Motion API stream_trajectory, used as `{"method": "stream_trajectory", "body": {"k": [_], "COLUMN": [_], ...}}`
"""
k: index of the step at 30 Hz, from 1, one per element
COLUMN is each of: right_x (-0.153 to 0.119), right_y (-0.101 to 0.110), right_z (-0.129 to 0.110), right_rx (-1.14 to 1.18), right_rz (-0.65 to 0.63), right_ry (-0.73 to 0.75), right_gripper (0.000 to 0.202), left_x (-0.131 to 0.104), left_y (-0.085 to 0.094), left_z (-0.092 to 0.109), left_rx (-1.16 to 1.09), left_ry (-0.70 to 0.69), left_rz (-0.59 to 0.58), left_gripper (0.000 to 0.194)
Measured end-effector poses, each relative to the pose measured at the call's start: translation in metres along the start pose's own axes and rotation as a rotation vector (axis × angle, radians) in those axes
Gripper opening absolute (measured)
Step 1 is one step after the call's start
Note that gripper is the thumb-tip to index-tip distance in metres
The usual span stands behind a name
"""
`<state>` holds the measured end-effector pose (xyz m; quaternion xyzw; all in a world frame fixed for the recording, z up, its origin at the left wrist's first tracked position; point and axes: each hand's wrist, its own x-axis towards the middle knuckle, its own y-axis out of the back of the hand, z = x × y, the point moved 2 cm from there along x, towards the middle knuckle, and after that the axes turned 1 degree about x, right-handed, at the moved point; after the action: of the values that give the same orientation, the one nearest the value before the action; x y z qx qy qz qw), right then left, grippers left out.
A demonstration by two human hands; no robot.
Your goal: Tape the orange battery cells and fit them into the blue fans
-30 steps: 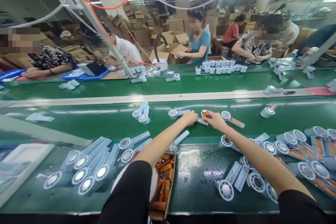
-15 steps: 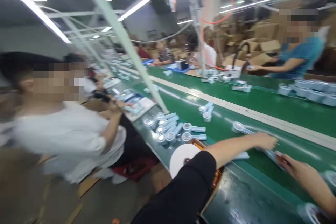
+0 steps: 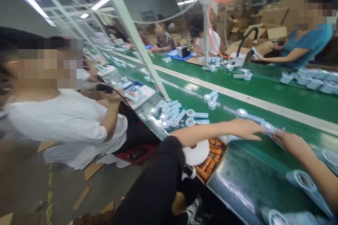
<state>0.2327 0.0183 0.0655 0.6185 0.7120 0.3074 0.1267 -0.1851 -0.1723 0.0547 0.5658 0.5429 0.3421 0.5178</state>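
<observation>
My left hand [image 3: 245, 129] is stretched out over the green belt [image 3: 266, 103], fingers extended and holding nothing, close to the round head of a light-blue handheld device [image 3: 267, 126]. My right hand [image 3: 292, 143] has its fingers closed on the handle of that device, whose head points up and left. Just behind it another light-blue device [image 3: 242, 113] lies on the belt. One more [image 3: 232, 138] is partly covered by my left forearm. Below that forearm are a white disc [image 3: 196, 153] and a box of orange cylindrical parts [image 3: 211, 163].
Light-blue devices [image 3: 173, 122] lie in a cluster at the belt's near edge, more [image 3: 306, 182] at lower right. A slanted metal post [image 3: 134, 38] rises at centre left. A person in white [image 3: 58, 123] sits at left; others work across the belt.
My left hand has moved left and its fingers have opened out. My right hand is now on the device's handle, and the view has shifted, showing more of the orange parts.
</observation>
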Motion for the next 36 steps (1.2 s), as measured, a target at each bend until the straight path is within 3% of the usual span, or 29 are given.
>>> {"method": "stream_trajectory", "body": {"k": [3,5,8,11,13,16,19,21,23,25,28,30,33,36], "right_x": [-0.045,-0.084,-0.144,-0.192,-0.215,-0.245,-0.269,-0.272,-0.258,-0.225,-0.166,-0.139,-0.126,-0.132], "right_y": [0.008,-0.001,-0.043,-0.098,-0.132,-0.17,-0.193,-0.198,-0.194,-0.185,-0.172,-0.17,-0.172,-0.166], "right_z": [-0.009,-0.027,-0.073,-0.122,-0.144,-0.162,-0.172,-0.176,-0.178,-0.176,-0.168,-0.159,-0.146,-0.14], "right_rx": [-0.269,-0.377,-0.29,-0.173,-0.061,0.193,0.269,0.137,-0.017,-0.163,-0.391,-0.471,-0.481,-0.249], "right_rz": [-0.045,-0.132,-0.43,-0.749,-0.844,-0.914,-0.983,-1.047,-1.071,-0.947,-0.656,-0.593,-0.579,-0.404], "right_ry": [0.013,0.016,0.072,0.115,0.041,-0.069,-0.002,0.167,0.326,0.4,0.43,0.437,0.434,0.41], "right_gripper": [0.026,0.024,0.038,0.044,0.038,0.036,0.042,0.043,0.031,0.026,0.014,0.01,0.014,0.017], "left_x": [-0.017,-0.043,-0.091,-0.127,-0.142,-0.158,-0.167,-0.168,-0.166,-0.164,-0.16,-0.158,-0.157,-0.159], "left_y": [0.003,0.0,-0.014,-0.028,-0.03,-0.022,-0.02,-0.025,-0.035,-0.045,-0.054,-0.056,-0.056,-0.051], "left_z": [0.017,0.016,0.006,0.008,0.014,0.019,0.013,0.004,-0.003,-0.003,0.01,0.019,0.026,0.029], "left_rx": [-0.127,-0.241,-0.395,-0.414,-0.426,-0.446,-0.468,-0.551,-0.664,-0.729,-0.728,-0.709,-0.663,-0.586], "left_ry": [-0.183,-0.284,-0.275,-0.236,-0.234,-0.176,-0.106,0.022,0.183,0.259,0.201,0.16,0.151,0.132], "left_rz": [0.027,0.045,0.044,0.057,0.186,0.469,0.64,0.703,0.724,0.714,0.718,0.731,0.736,0.735], "left_gripper": [0.03,0.042,0.08,0.083,0.073,0.068,0.061,0.065,0.071,0.071,0.067,0.067,0.067,0.066]}}
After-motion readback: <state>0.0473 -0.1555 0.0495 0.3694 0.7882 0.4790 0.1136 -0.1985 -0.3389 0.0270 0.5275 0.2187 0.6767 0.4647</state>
